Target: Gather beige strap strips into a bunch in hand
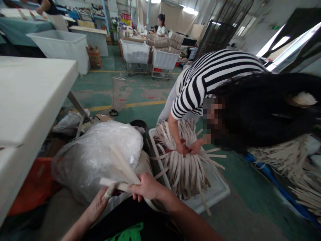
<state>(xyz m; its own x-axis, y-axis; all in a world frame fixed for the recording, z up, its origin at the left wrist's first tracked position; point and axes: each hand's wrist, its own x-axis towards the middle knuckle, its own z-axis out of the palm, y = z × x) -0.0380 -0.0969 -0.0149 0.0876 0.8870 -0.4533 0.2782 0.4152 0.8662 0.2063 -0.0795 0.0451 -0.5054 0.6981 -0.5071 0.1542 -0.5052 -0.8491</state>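
Note:
Cream fabric strips stretch between my two hands above my lap, some ends sticking up and to the left. My left hand grips a looped part of the strips at the lower left. My right hand is closed around them further right, and one strip trails below it. The free ends look blurred. Just beyond my hands lies a large clear plastic bag. To the right, a co-worker's hands hold a reddish-brown tie around a big bundle of similar strips in a white plastic tub.
A white table juts in at the left, with an orange bag under it. The co-worker in a striped shirt bends over the tub. More strips lie on a blue sheet at right. White carts stand further back.

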